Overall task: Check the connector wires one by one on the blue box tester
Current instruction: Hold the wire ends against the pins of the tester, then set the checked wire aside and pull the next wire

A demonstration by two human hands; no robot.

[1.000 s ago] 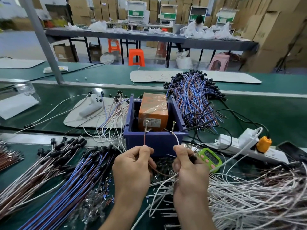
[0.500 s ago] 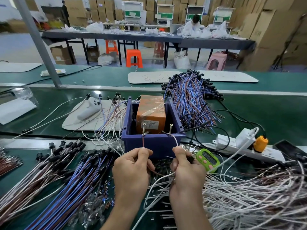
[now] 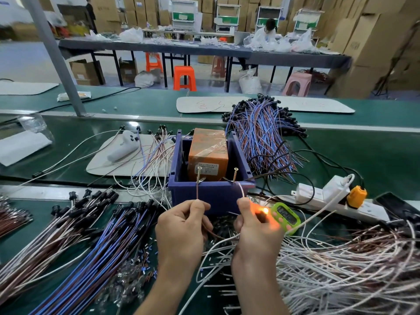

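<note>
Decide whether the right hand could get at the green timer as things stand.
Probably yes. The green timer lies just beside the right hand, nothing between them; but that hand pinches a white wire and would need to release it first.

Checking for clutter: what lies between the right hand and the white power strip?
Head view: a green device with a dark screen lies between the right hand and the white power strip.

I can read nothing here: the white label on the orange box and the green timer display are too blurred.
</note>
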